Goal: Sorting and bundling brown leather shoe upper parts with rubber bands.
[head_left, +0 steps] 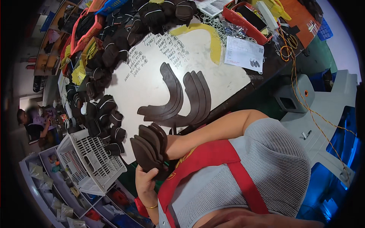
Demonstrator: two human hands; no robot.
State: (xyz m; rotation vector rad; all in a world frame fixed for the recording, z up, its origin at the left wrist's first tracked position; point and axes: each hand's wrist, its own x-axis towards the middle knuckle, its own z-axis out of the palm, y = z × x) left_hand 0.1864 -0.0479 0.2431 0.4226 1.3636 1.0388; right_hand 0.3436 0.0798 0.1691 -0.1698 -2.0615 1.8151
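Note:
My left hand (145, 181) is closed round the lower end of a fanned stack of dark brown curved shoe-upper pieces (147, 146), its thumb pressed on the near side. The stack is held upright beside the table's near edge. My right hand (172, 147) is at the stack's right side; its fingers are hidden behind the pieces. Close beyond it, two more groups of curved brown pieces lie overlapping on the white board: one group (172, 93) on the left and another (199, 97) on the right.
Tied bundles of brown pieces (110, 108) line the board's left and far edges. A yellow curved template (215, 43), a printed sheet (243, 55) and a red bin (228, 13) lie beyond. A white plastic basket (91, 159) stands left; a person (36, 127) is in the background.

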